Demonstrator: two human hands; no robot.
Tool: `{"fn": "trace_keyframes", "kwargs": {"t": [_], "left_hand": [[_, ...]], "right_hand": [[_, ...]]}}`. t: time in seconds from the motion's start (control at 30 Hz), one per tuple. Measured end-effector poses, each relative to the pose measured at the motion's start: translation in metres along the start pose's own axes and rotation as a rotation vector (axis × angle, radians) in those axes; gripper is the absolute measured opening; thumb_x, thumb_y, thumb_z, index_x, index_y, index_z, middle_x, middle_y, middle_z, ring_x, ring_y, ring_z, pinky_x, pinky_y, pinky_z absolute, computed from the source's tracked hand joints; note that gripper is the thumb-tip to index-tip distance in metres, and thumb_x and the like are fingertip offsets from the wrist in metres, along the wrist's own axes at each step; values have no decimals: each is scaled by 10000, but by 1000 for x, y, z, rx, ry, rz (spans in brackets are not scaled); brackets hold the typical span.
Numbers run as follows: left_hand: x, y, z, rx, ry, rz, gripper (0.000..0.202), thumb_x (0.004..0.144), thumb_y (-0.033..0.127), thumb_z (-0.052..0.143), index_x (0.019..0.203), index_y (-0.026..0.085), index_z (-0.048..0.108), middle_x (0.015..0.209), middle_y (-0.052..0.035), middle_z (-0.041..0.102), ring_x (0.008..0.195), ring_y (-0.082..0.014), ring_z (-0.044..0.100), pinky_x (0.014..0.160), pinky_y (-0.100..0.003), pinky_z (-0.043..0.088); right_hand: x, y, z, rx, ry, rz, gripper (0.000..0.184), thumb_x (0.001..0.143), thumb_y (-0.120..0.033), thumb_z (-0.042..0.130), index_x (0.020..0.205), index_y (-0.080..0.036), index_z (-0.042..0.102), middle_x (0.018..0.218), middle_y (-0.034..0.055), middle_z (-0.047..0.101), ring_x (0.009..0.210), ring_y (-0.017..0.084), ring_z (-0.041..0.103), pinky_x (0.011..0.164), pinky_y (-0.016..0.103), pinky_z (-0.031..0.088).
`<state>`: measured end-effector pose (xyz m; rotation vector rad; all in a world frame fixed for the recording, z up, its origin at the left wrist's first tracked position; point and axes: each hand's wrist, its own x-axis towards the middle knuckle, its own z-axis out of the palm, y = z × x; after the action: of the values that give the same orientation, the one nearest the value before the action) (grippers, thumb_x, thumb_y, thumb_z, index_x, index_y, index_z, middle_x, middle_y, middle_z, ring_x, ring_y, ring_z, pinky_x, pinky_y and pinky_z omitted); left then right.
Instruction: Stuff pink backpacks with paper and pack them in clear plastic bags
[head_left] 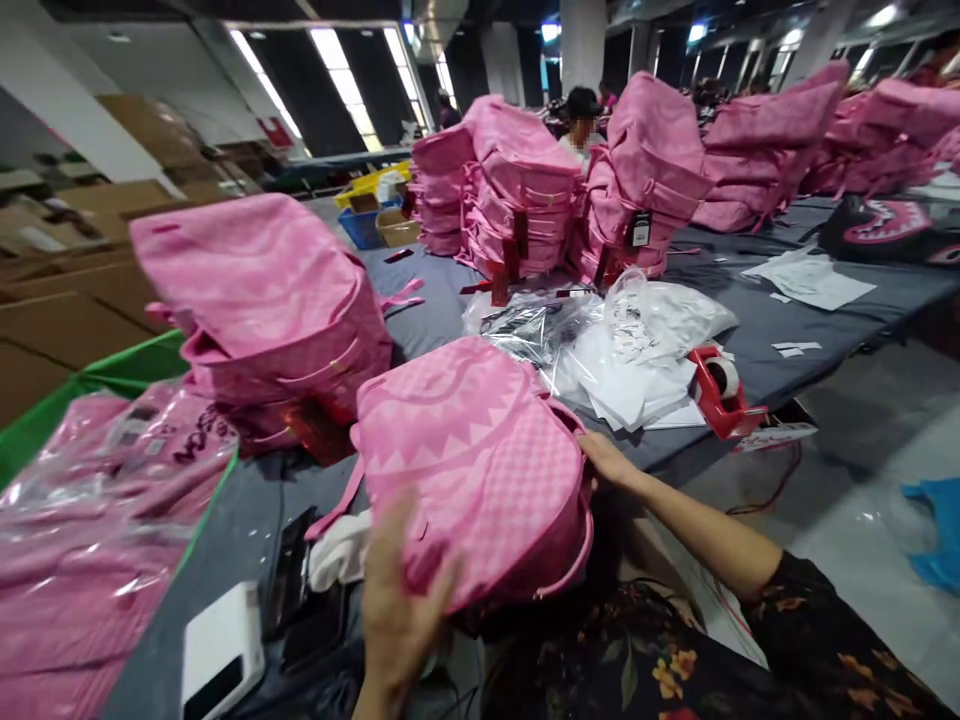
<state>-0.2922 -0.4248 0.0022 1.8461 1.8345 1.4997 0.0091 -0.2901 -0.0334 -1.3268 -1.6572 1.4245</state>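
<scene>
A pink backpack (480, 450) with a checkered pattern and a toothed, shark-like print lies on the table edge in front of me. My right hand (606, 461) grips its right side near the zipped edge, with some fingertips hidden behind the fabric. My left hand (401, 600), blurred by motion, is held at the bag's lower left with thumb and fingers apart. Whether it touches the bag I cannot tell. A crumpled white cloth (339, 552) lies just left of the backpack, close to that hand.
Stacked pink backpacks (277, 300) stand at left, with more piles (517, 200) behind. Clear plastic bags and white papers (630, 350) lie beyond, near a red tape dispenser (724, 390). A white device (223, 645) sits front left, beside a green-edged bin (127, 365) of bagged pink goods. Another person (583, 120) is behind the piles.
</scene>
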Motion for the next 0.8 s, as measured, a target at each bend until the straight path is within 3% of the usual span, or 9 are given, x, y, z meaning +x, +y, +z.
{"fn": "trace_keyframes", "kwargs": {"t": [0.07, 0.13, 0.2, 0.27, 0.3, 0.37, 0.53, 0.67, 0.8], "left_hand": [[-9, 14, 1, 272, -307, 411, 726, 799, 309, 702, 1495, 271, 499, 1530, -101, 543, 1412, -327, 504, 1202, -482, 371], [-10, 18, 5, 456, -436, 603, 858, 754, 223, 643, 1575, 252, 395, 1549, -109, 524, 1404, -328, 519, 1179, -459, 398], [-8, 13, 7, 548, -479, 653, 996, 701, 145, 570, 1640, 232, 248, 1545, -99, 529, 1358, -286, 572, 1127, -390, 455], [-7, 3, 6, 565, -494, 675, 1049, 682, 93, 510, 1660, 242, 163, 1504, -66, 576, 1294, -235, 627, 1072, -326, 499], [-8, -2, 5, 564, -487, 686, 1043, 689, 78, 487, 1662, 250, 153, 1477, -54, 603, 1270, -223, 645, 1057, -313, 511], [-13, -7, 4, 557, -437, 686, 1001, 721, 65, 451, 1661, 253, 162, 1422, -45, 649, 1236, -218, 668, 1047, -312, 526], [-25, 2, 8, 547, -371, 614, 885, 816, 70, 397, 1657, 246, 183, 1372, -56, 684, 1228, -219, 676, 1053, -324, 532], [-27, 4, 0, 486, -330, 688, 770, 926, 122, 429, 1654, 208, 195, 1290, -96, 726, 1177, -216, 706, 1046, -312, 535], [-22, -6, -20, 418, -284, 727, 709, 943, 73, 436, 1624, 227, 310, 1240, -98, 749, 1100, -202, 738, 1026, -318, 544]], "right_hand": [[-1, -7, -23, -47, -244, -10, 582, 944, -716, 400, 931, -191, 653, 733, 49, 686, 691, 202, 664, 612, 298, 537], [10, -18, -59, -193, -388, 14, 529, 973, -645, 433, 914, -180, 679, 805, 65, 720, 747, 197, 687, 633, 278, 533], [34, -31, -104, -474, -249, 39, 386, 1010, -486, 464, 949, -181, 692, 921, 72, 746, 821, 181, 702, 671, 250, 521], [64, -41, -148, -796, 68, 75, 223, 1000, -299, 506, 1029, -181, 693, 1058, 91, 746, 963, 188, 696, 765, 242, 504], [79, -43, -166, -914, 183, 105, 191, 973, -221, 533, 1077, -176, 688, 1116, 108, 736, 1035, 204, 680, 814, 252, 491], [107, -43, -193, -1032, 262, 177, 266, 898, -116, 594, 1151, -154, 670, 1195, 153, 709, 1119, 247, 645, 866, 285, 468], [147, -28, -205, -1118, 231, 264, 354, 808, -96, 684, 1160, -135, 667, 1238, 158, 677, 1058, 230, 626, 796, 264, 436], [153, -22, -200, -1126, 207, 264, 225, 793, -99, 701, 1011, -155, 705, 1150, 113, 704, 943, 187, 616, 721, 250, 398], [149, -36, -201, -1107, 301, 243, 169, 821, -121, 690, 984, -164, 697, 1079, 112, 720, 934, 208, 624, 717, 266, 404]]}}
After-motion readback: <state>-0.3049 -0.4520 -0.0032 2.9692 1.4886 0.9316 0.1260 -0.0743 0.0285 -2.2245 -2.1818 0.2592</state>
